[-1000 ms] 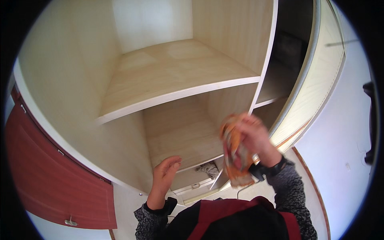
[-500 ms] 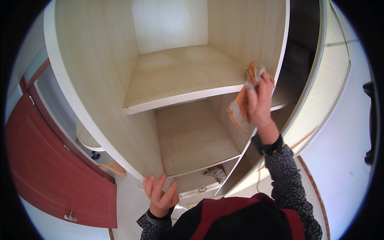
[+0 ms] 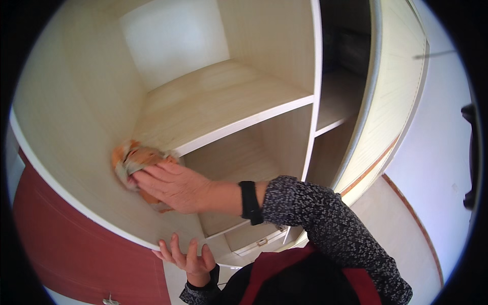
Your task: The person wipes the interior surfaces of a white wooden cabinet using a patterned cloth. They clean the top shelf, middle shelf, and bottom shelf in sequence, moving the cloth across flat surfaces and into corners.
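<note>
Orange-and-grey cloth sits bunched in the right hand, fingers clamped over it, against the cabinet's left side panel, beside the shelf's front end; the left hand, fingers apart, is at the panel's lower end, contact unclear; a red door lies beyond.

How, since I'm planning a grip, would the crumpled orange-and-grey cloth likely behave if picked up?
The crumpled orange-and-grey cloth is probably floppy, since it bunches into folds under the right hand. It's unlikely to roll, given its uneven shape. Its loose edges may droop when lifted.
</note>
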Motion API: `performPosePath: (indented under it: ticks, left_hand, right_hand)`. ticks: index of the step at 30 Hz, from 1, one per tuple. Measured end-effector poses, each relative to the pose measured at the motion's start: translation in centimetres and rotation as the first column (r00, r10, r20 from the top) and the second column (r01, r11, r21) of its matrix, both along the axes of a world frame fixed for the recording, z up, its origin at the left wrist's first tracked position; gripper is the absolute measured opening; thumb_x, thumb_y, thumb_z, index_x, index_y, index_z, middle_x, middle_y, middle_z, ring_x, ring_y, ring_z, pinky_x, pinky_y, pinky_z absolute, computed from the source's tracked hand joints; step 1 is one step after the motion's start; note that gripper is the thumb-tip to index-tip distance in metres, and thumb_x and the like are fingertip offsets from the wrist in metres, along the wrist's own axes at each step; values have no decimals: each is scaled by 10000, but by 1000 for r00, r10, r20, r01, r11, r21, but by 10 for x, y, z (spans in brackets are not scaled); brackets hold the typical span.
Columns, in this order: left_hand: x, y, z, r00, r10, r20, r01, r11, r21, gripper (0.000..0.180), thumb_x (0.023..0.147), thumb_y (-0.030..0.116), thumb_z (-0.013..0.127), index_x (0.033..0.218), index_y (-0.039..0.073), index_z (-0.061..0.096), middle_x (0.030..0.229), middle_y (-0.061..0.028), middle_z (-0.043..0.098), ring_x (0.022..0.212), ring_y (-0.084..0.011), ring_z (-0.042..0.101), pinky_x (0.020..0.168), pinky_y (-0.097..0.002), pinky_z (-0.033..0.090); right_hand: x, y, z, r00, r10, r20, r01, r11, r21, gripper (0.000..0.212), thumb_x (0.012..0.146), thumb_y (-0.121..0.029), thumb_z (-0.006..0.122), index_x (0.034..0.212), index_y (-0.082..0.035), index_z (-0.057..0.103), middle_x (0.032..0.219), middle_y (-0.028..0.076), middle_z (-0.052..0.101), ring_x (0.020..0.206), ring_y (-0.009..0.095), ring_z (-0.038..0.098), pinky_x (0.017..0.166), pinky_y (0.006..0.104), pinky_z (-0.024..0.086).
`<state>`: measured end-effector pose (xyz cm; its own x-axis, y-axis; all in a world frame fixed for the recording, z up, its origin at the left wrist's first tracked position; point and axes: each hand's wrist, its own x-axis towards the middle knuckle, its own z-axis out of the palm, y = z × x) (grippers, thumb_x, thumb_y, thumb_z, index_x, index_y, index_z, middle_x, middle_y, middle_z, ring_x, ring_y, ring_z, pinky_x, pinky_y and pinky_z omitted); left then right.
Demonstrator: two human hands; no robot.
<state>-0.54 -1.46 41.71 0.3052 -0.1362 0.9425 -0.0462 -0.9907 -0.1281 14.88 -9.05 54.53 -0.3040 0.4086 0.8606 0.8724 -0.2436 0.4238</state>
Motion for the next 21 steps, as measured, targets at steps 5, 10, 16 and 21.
performPosePath:
  ticks: [5,10,16,21]
  left_hand:
    - [5,2,4,997,4,83,-4,1000,-5,256,785,169,529,1024,76,527,1301,-240,404,1279,-449,251,1010,-605,172]
    - [12,12,6,976,-9,215,19,999,-45,430,764,156,530,1184,90,466,1346,-290,319,1294,-473,204,1008,-624,152]
    - [9,9,8,990,4,140,3,999,-55,519,765,180,532,1262,94,408,1361,-278,308,1290,-471,218,999,-634,161]
    - [3,5,18,994,-14,112,18,999,-30,459,763,124,504,1213,58,448,1332,-250,383,1291,-471,227,1010,-636,152]
  right_hand:
    - [13,-32,8,991,-121,-49,114,985,-126,452,725,-175,559,1148,-35,479,1111,47,464,1019,176,454,841,297,352]
    - [33,-122,-16,909,-331,-255,334,942,-32,376,729,-228,585,1059,-60,519,993,41,469,939,191,475,768,317,370]
    - [57,-199,-12,884,-350,-311,409,901,148,378,749,-141,609,1084,9,522,1113,162,489,1002,343,460,853,408,374]
    - [62,-231,54,903,-284,-324,386,867,316,384,776,-105,575,1126,22,482,1128,246,455,1012,450,429,902,469,360]
